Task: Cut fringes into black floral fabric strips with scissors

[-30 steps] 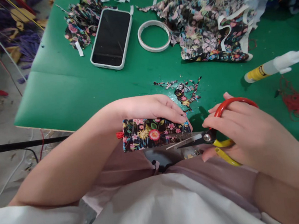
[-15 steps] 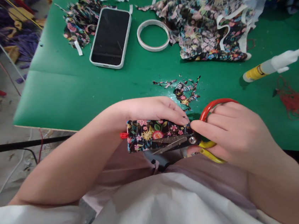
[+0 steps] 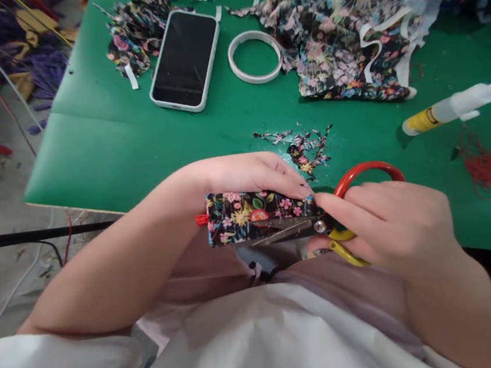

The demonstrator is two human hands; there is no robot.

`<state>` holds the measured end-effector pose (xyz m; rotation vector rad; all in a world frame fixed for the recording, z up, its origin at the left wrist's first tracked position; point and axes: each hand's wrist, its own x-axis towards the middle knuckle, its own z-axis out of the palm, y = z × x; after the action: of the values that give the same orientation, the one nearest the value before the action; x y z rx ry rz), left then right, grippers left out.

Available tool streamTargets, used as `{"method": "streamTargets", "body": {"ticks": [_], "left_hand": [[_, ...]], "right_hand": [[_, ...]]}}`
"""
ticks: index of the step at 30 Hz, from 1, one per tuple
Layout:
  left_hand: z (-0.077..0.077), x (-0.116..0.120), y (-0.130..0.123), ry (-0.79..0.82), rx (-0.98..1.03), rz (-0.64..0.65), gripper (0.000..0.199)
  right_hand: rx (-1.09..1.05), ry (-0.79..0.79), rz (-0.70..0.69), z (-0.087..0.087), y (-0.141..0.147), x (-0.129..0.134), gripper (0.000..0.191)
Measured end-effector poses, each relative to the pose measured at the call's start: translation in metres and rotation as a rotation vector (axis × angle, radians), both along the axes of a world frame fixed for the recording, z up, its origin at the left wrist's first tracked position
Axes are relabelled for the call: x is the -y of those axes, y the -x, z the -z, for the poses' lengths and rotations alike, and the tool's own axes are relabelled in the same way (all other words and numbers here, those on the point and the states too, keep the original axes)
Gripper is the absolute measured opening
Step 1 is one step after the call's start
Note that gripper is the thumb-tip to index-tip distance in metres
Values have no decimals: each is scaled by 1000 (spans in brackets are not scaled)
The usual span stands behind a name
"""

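A flat floral fabric piece (image 3: 240, 217) with a small red loop (image 3: 202, 219) at its left end is held in my left hand (image 3: 257, 174), whose fingers curl over its upper edge. My right hand (image 3: 390, 227) is closed on scissors (image 3: 369, 168) with red and yellow handles. The scissor blades are parted and point left, lying across the lower part of the fabric. My right fingertips meet the fabric's right end beside my left fingertips. Small floral scraps (image 3: 306, 151) lie on the green table just beyond my hands.
On the green table (image 3: 105, 146) are a phone (image 3: 186, 58), a tape roll (image 3: 255, 57), crumpled floral fabric (image 3: 331, 40), more scraps (image 3: 135, 29), a glue bottle (image 3: 439, 111) and tangled red thread (image 3: 484, 164). The table's left edge borders a littered floor.
The fingers of my right hand have shifted on the scissor handles, and more of the red handle shows. My left hand and the fabric have moved up very slightly.
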<state>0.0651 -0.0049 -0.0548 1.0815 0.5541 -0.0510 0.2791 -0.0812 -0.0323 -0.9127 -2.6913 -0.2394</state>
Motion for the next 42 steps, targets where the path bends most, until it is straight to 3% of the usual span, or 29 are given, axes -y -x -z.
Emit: {"method": "streamTargets", "body": {"ticks": [4,18,42], "left_hand": [[-2,-1,3,-12,2,1,23],[5,0,-2,-86,39,35,21],[5,1,-3,-22,86,52,24]], "right_hand": [[-10,19,13,3,-2,1,53],[39,62,-43,0,1,0,70],[48,93,-67,-2,4,0,61]]}}
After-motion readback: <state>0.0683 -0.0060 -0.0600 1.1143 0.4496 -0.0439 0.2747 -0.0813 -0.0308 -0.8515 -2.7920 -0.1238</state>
